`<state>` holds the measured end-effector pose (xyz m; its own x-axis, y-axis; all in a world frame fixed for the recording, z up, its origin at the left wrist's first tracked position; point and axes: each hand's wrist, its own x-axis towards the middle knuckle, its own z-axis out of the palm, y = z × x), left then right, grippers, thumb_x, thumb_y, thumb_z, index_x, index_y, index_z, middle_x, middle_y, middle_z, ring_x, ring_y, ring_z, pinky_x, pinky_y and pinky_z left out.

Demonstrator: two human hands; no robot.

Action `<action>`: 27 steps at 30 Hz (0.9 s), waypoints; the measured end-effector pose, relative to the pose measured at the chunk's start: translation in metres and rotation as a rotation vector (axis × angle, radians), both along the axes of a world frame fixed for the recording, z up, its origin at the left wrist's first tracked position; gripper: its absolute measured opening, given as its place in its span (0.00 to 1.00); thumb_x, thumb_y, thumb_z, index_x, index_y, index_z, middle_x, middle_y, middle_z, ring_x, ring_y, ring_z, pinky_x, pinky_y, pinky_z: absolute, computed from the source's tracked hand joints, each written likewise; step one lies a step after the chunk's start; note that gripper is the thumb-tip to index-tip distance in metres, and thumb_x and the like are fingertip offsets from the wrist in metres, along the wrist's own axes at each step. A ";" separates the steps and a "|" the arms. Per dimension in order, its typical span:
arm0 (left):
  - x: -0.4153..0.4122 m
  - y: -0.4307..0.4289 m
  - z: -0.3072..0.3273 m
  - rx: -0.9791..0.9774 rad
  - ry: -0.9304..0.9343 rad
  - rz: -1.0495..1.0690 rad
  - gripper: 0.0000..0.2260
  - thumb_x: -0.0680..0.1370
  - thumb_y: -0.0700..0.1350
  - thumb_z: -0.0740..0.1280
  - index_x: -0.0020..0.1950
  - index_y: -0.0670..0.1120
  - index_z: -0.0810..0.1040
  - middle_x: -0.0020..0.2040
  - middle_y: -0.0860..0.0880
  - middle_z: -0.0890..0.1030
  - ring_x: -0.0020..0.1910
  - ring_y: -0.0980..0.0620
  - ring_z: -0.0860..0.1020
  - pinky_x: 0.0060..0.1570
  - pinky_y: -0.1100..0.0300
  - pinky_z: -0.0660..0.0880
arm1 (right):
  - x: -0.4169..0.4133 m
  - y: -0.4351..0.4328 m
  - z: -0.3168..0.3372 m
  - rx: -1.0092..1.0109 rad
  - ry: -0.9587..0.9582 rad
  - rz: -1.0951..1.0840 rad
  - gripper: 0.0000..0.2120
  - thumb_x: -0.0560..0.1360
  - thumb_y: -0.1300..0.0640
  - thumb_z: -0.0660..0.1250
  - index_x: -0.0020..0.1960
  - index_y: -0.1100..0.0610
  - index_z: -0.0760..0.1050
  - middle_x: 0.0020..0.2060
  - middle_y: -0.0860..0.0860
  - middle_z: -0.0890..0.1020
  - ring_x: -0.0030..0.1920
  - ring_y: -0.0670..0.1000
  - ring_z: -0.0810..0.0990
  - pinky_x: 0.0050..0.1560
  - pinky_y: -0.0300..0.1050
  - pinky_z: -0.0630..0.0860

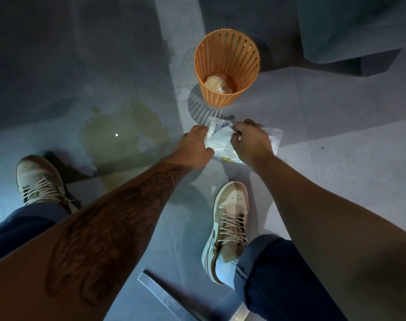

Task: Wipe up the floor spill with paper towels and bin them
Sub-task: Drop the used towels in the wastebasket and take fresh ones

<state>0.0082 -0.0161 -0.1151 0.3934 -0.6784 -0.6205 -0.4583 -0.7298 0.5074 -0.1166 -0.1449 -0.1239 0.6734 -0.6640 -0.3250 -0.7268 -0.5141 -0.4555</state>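
Towel pack (221,144), one, on floor (336,158) near bin (227,63): left hand (195,148) fingers curled on left edge, right hand (249,142) fingers pinching top. Bin, one, holds one wad (220,83). Spill (123,135), one, left of pack; bare floor right.

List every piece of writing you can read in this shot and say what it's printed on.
"TOWEL": yellow letters, upside down to the camera, on the near edge of the paper towel pack.
Small blue print beside that word and at the pack's far end: too small and blurred to read.
Orange bin and shoes: no writing visible.
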 end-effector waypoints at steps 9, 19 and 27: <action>-0.004 -0.003 0.015 0.048 -0.001 -0.021 0.31 0.74 0.48 0.71 0.75 0.43 0.65 0.74 0.44 0.66 0.70 0.41 0.69 0.68 0.51 0.68 | 0.000 -0.006 0.068 0.565 -0.611 -1.039 0.07 0.68 0.62 0.63 0.33 0.53 0.71 0.32 0.53 0.75 0.36 0.53 0.74 0.37 0.45 0.71; -0.007 -0.001 0.042 0.079 0.132 -0.008 0.37 0.72 0.53 0.75 0.76 0.44 0.64 0.74 0.46 0.64 0.67 0.45 0.72 0.65 0.50 0.72 | 0.005 -0.008 0.094 0.318 -0.423 -0.785 0.04 0.75 0.59 0.63 0.46 0.55 0.76 0.40 0.48 0.81 0.40 0.47 0.79 0.41 0.42 0.75; -0.005 0.004 0.051 0.138 0.146 0.057 0.37 0.74 0.54 0.73 0.78 0.44 0.61 0.76 0.48 0.61 0.69 0.46 0.70 0.64 0.53 0.72 | 0.005 -0.010 0.107 0.418 -0.597 -1.156 0.05 0.73 0.61 0.62 0.43 0.53 0.75 0.40 0.50 0.81 0.41 0.51 0.80 0.43 0.43 0.78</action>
<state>0.0028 -0.0119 -0.0641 0.3277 -0.5626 -0.7590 -0.3433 -0.8194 0.4591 -0.1116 -0.1546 -0.0172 -0.0869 -0.8637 -0.4965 -0.2836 0.4992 -0.8187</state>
